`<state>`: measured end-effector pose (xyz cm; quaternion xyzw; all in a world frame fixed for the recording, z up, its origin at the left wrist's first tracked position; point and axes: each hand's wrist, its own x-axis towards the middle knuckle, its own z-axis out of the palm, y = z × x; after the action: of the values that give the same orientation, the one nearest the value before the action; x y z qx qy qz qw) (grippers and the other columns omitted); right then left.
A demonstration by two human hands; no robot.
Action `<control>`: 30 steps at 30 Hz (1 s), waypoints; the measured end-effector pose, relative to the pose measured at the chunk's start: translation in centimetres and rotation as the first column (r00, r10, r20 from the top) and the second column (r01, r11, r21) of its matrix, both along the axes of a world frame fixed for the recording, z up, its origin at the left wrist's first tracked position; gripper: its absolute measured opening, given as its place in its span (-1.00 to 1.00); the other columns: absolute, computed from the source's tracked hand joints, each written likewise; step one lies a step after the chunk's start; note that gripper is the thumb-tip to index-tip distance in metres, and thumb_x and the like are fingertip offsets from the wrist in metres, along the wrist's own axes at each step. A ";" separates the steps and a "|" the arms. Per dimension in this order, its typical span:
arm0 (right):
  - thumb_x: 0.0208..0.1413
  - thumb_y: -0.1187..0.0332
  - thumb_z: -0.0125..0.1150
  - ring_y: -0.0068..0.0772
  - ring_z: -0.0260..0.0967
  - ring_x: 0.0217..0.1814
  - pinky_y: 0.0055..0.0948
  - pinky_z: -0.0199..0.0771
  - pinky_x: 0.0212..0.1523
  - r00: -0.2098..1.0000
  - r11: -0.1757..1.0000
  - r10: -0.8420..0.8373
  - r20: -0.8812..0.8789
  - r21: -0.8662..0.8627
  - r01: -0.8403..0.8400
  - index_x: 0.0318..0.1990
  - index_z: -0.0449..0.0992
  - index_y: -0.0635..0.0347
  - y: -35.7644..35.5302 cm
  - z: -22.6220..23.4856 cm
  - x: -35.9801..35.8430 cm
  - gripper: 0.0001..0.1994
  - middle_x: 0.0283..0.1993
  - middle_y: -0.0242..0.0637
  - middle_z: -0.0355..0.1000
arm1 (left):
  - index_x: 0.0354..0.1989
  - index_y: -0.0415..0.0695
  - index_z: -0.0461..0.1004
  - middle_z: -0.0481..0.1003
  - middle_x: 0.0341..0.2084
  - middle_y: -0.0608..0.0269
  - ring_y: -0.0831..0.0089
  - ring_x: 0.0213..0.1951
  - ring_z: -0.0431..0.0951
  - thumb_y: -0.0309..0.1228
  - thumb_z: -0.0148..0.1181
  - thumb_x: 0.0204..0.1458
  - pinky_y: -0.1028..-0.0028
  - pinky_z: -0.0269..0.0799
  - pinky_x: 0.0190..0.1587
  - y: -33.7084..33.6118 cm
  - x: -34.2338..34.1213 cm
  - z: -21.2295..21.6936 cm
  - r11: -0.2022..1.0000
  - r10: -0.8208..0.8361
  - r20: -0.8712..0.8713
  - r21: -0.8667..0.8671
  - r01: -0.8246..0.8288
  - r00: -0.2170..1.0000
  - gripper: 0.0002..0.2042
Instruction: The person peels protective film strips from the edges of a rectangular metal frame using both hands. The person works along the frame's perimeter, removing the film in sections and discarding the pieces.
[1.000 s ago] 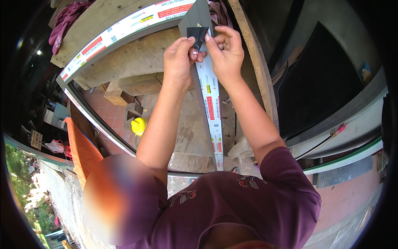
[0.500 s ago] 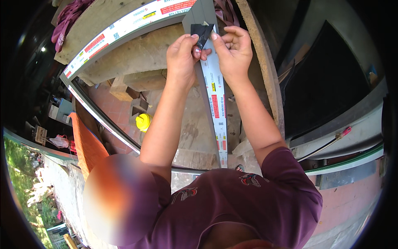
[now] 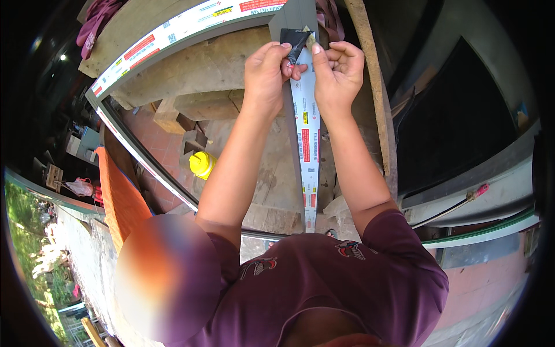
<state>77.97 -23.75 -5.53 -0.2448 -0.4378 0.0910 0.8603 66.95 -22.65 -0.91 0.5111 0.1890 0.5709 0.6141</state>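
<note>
Fingers of both hands pinch thin black film [image 3: 295, 39] off a long grey metal profile [image 3: 305, 144].

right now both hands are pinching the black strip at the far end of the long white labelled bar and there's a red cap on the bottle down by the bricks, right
Not quite: the cap down by the bricks is yellow, not red, as the head view shows. The rest holds: the left hand and right hand both pinch the black strip at the far end of the long white labelled bar.

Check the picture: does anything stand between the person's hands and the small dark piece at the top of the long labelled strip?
Nothing visible does. Both the left hand and right hand already pinch the dark piece at the strip end.
</note>
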 end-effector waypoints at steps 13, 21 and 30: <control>0.20 0.55 0.37 -0.69 0.39 -0.33 -0.67 0.40 -0.30 0.983 0.977 -0.183 0.025 0.112 0.179 -0.07 0.38 0.26 -1.5 -0.1 0.6 -0.74 -0.28 -0.32 0.48 | -0.50 -0.12 0.36 0.28 -0.70 0.36 0.45 -0.62 0.40 -0.43 0.11 0.20 0.21 0.65 -0.11 0.0 -0.1 -0.5 1.000 -0.015 0.020 -0.027 0.015 1.000 -0.80; 0.21 0.52 0.37 -0.70 0.37 -0.38 -0.68 0.36 -0.33 0.867 0.919 -0.353 0.351 -0.043 0.391 0.04 0.39 0.33 -2.2 0.1 1.7 -0.68 -0.34 -0.34 0.48 | -0.54 -0.09 0.34 0.25 -0.74 0.38 0.41 -0.56 0.44 -0.34 0.14 0.18 0.11 0.62 -0.03 0.4 -0.9 0.3 0.995 -0.084 0.004 -0.057 0.084 0.996 -0.75; 0.15 0.46 0.39 -0.48 0.44 -0.47 -0.46 0.46 -0.40 0.913 0.949 -0.257 0.317 -0.094 0.300 -0.05 0.47 0.18 -1.1 0.7 -0.6 -0.74 -0.44 -0.30 0.51 | -0.43 -0.10 0.34 0.25 -0.68 0.47 0.53 -0.57 0.32 -0.31 0.12 0.27 0.33 0.47 -0.34 -0.4 -1.6 3.3 0.990 -0.124 -0.139 -0.086 0.113 0.983 -0.77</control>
<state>77.37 -24.82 -4.82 -0.3761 -0.5167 -0.0406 0.7681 65.34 -23.05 2.43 0.5370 0.2240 0.4873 0.6511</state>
